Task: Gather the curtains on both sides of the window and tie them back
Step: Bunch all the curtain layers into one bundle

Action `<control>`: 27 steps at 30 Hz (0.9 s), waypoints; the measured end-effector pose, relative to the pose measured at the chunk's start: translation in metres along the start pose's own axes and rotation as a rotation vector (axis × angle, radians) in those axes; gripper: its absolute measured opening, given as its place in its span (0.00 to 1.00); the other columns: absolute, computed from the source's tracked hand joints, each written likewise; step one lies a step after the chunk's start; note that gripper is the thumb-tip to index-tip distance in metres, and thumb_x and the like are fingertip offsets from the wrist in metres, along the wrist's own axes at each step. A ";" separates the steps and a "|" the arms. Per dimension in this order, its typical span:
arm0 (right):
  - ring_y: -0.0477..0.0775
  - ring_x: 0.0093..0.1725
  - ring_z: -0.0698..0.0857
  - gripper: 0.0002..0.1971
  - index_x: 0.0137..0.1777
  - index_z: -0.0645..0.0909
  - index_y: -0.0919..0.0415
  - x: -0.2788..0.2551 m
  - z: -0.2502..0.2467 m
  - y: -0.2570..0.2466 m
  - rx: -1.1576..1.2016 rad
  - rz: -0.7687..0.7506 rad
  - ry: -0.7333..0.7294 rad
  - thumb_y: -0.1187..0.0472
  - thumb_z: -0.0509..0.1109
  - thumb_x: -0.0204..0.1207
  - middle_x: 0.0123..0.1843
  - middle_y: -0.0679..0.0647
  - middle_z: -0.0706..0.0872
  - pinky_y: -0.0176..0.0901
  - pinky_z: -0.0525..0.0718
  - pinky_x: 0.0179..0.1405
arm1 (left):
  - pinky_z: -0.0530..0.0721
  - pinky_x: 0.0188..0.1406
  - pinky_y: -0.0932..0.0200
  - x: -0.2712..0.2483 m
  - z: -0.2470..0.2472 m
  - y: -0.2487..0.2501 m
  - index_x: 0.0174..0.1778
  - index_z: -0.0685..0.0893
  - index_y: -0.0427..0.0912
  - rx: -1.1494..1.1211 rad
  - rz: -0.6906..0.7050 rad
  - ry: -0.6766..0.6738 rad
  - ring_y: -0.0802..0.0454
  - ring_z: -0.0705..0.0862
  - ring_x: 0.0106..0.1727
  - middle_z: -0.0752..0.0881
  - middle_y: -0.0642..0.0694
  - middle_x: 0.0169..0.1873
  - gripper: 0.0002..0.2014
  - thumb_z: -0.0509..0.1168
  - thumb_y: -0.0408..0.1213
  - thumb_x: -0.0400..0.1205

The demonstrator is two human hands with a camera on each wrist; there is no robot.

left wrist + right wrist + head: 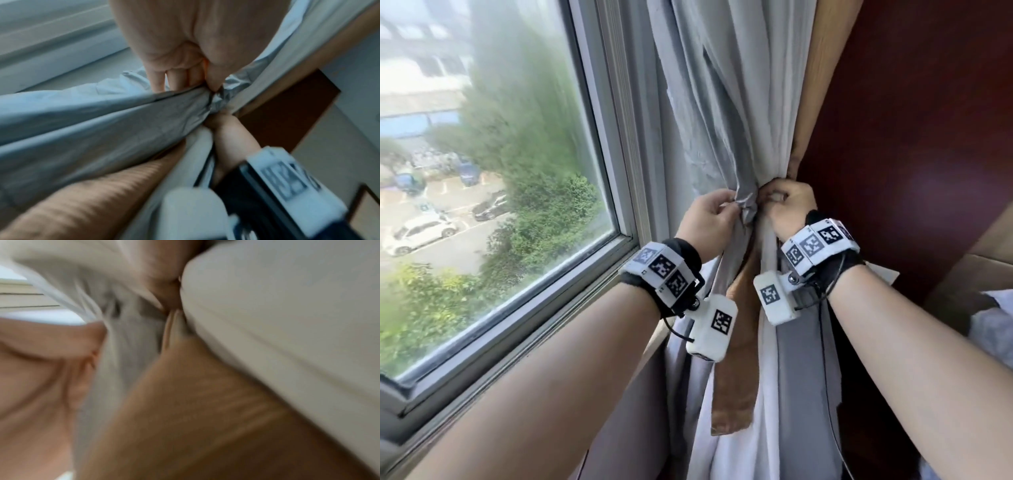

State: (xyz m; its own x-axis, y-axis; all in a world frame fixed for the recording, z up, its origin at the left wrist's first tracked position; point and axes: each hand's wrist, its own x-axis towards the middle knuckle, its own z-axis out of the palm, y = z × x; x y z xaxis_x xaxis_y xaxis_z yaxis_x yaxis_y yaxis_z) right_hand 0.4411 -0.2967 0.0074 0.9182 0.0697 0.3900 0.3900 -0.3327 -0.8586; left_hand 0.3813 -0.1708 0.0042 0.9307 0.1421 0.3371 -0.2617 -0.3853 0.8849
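Observation:
The pale grey-white curtain [739,85] hangs bunched beside the window, with a tan outer layer [825,68] behind it. A grey tie-back [745,209] is cinched round the bunch in a crumpled knot. My left hand [712,212] pinches the knot from the left, and in the left wrist view its fingertips [185,79] pinch the grey band [144,116]. My right hand [787,205] grips the tie-back at the knot from the right, fingers curled. A tan-backed tail [736,394] hangs below. The right wrist view is blurred, showing tan band [205,402] and white curtain [287,321].
The window pane [500,171] and its pale frame and sill [558,287] fill the left. A dark red wooden panel [911,137] stands directly right of the curtain. A tan ledge [962,274] and grey bedding [993,318] lie at the right edge.

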 end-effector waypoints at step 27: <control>0.49 0.31 0.74 0.17 0.20 0.70 0.50 -0.006 0.015 0.015 -0.034 -0.049 0.101 0.65 0.75 0.59 0.34 0.55 0.77 0.37 0.71 0.33 | 0.75 0.68 0.60 0.014 -0.018 -0.005 0.42 0.90 0.51 0.022 0.037 -0.083 0.52 0.80 0.62 0.82 0.42 0.60 0.09 0.68 0.36 0.69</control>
State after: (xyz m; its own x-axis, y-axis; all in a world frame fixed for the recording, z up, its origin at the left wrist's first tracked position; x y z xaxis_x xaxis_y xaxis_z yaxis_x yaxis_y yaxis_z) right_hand 0.4421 -0.2884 -0.0126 0.8857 -0.0077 0.4642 0.4301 -0.3627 -0.8267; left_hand 0.3905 -0.1504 0.0105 0.9386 0.0518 0.3411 -0.2917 -0.4092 0.8646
